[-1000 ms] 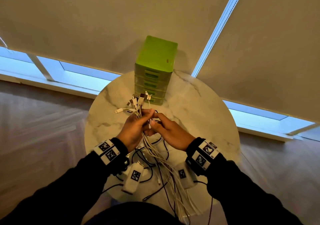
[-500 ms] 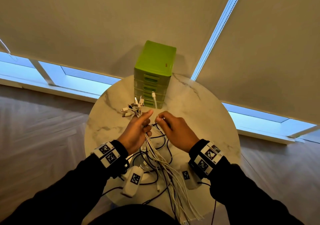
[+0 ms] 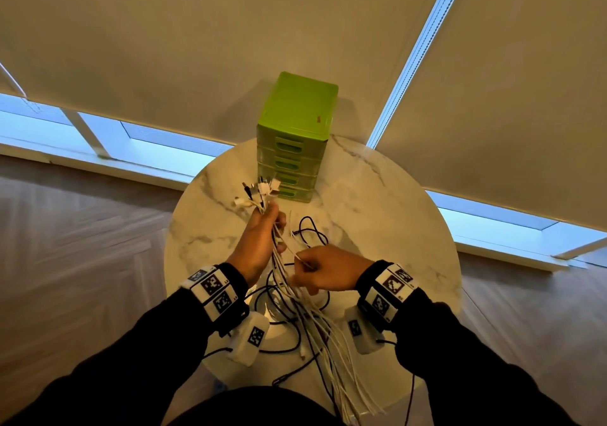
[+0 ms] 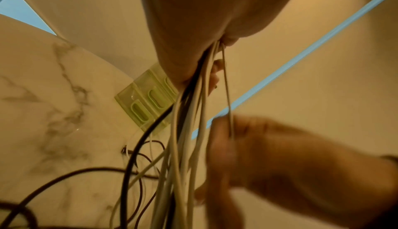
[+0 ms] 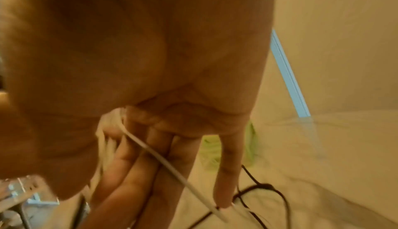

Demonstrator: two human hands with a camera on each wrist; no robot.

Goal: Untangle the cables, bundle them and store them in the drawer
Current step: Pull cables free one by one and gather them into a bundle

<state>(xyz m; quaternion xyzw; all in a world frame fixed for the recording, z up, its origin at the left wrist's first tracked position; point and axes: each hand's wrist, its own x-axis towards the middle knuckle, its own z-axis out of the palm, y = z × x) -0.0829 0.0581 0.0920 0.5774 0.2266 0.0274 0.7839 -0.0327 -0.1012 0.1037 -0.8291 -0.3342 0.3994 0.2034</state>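
My left hand (image 3: 264, 231) grips a bundle of mostly white cables (image 3: 295, 297) just below their plugs (image 3: 261, 190), which fan out above the fist. The cables hang down past the table's near edge. My right hand (image 3: 323, 274) sits lower and to the right and pinches one thin white cable (image 3: 300, 258) drawn aside from the bundle. In the left wrist view that thin cable (image 4: 227, 100) runs from my left palm to the blurred right hand (image 4: 280, 156). In the right wrist view the white cable (image 5: 161, 157) crosses my fingers (image 5: 224, 173). The green drawer unit (image 3: 294, 143) stands behind, drawers closed.
Loose black cables (image 3: 310, 231) loop on the round marble table (image 3: 377, 222) between my hands and the drawer unit, and more lie near its front edge. Roller blinds and low windows stand behind the table; wooden floor surrounds it.
My right hand has drawn back toward me and down from beside the left hand, sliding along one white cable. The left hand keeps its grip on the bundle.
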